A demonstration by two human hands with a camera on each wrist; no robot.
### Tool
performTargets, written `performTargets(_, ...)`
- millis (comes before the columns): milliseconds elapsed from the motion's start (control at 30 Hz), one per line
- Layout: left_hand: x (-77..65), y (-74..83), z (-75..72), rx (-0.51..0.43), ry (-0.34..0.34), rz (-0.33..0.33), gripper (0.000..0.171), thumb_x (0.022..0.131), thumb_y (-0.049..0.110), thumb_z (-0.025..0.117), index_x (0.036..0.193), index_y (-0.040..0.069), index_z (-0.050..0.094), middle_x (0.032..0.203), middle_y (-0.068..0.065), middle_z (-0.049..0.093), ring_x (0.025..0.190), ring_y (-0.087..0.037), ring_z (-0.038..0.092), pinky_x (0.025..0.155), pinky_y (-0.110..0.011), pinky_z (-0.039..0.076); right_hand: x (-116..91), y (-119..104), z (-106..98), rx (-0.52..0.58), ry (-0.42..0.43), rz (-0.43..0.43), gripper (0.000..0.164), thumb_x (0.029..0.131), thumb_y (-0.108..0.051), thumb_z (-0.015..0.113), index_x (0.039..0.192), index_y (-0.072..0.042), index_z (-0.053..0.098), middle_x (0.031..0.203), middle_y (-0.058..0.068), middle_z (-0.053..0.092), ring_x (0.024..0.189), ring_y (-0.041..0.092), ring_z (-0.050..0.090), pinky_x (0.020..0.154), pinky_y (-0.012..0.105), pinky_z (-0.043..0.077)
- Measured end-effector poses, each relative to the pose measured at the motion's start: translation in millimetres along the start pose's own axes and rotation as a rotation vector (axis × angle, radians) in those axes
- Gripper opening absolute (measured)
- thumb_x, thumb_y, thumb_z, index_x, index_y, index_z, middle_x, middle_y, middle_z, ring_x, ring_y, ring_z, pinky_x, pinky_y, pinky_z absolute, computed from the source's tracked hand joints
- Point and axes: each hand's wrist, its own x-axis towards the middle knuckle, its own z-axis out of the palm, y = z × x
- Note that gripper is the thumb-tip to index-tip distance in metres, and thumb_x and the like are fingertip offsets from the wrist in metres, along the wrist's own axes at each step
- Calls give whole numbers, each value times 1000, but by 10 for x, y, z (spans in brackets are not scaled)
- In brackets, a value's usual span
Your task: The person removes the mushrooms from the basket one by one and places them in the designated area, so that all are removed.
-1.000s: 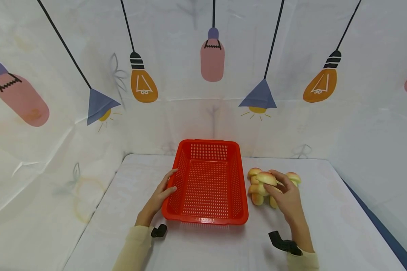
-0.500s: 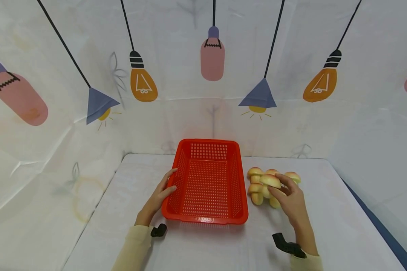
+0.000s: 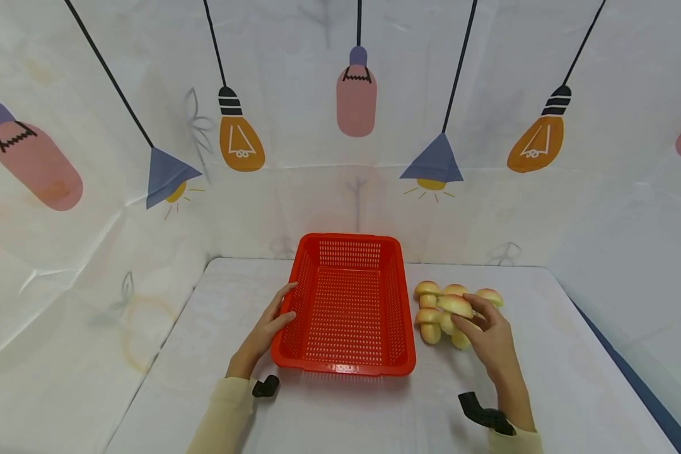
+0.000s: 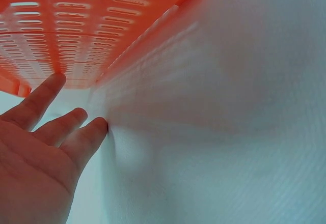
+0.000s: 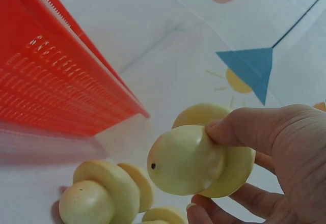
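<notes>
A red plastic basket [image 3: 349, 315] with slotted walls stands mid-table in the head view. My left hand [image 3: 263, 334] holds its left rim, thumb and index fingertip over the edge; in the left wrist view, other fingers [image 4: 84, 137] lie extended along the outside wall. To the basket's right, my right hand [image 3: 490, 337] pinches a yellowish toy mushroom [image 3: 455, 306] by thumb and fingers. Its rounded stem with a dark dot faces the right wrist camera. Several similar mushrooms [image 3: 429, 323] lie grouped below and around it, partly hidden by the hand.
The white-covered table [image 3: 340, 416] meets a wall sheet [image 3: 306, 202] printed with hanging lamps behind the basket. One more mushroom [image 3: 490, 296] lies at the right end of the group. Dark wrist straps [image 3: 488, 418] sit at both cuffs.
My right hand has shifted slightly right and toward me with the pinched mushroom, uncovering more of the mushrooms behind it. The left hand and basket have stayed put.
</notes>
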Motion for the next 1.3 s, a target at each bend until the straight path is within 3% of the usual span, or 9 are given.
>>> performTargets(267,-2,0,1,12,3,-6,65,105,13,47,164,17,20,159,-25,29,130,-53,44,96,-45,53,-12,55,-22,14,3,-3,49,94,-10,75,139,1,58,118,-24,57,101,-9,59,84,10,50)
performTargets(700,1,-18,-2,-5,-7,5,65,105,10,44,164,14,18,156,-31,32,128,-56,45,96,-47,54,3,126,-88,-11,26,17,50,93,-12,76,138,0,59,117,-26,57,100,-10,59,83,10,50)
performTargets(1000,-3,14,10,2,11,-22,65,105,9,45,164,18,21,157,-27,32,129,-54,45,97,-49,53,10,179,-190,-53,50,15,51,93,-13,77,139,0,58,118,-27,56,102,-11,57,84,7,48)
performTargets(1300,6,20,11,-21,3,-19,65,104,10,46,164,17,20,154,-30,34,128,-55,45,96,-48,54,8,250,-316,-111,70,62,53,94,-16,77,142,-3,57,132,-9,58,99,-14,55,78,9,50)
